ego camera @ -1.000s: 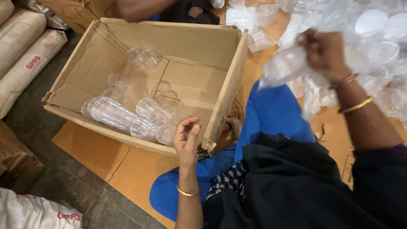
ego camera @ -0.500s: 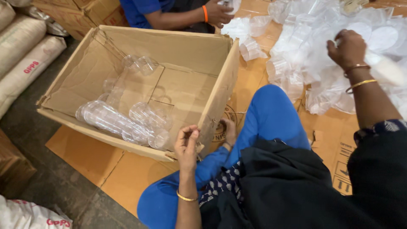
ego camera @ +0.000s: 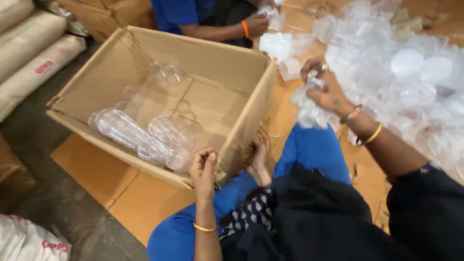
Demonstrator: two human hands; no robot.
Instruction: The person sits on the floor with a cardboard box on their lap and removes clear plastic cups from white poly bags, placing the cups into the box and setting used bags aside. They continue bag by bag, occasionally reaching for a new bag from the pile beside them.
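Left hand (ego camera: pixel 203 166) grips the cardboard box (ego camera: pixel 232 63) rim at 6 o'clock, steadying it; right hand (ego camera: pixel 325 89) clutches clear plastic cups (ego camera: pixel 309 113) beside the heap (ego camera: pixel 401 82) at 2 o'clock.

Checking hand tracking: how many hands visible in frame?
3. The person's left hand rests on the near rim of the cardboard box; their right hand grips clear plastic from the pile. A co-worker's hand shows at top; their other may be hidden.
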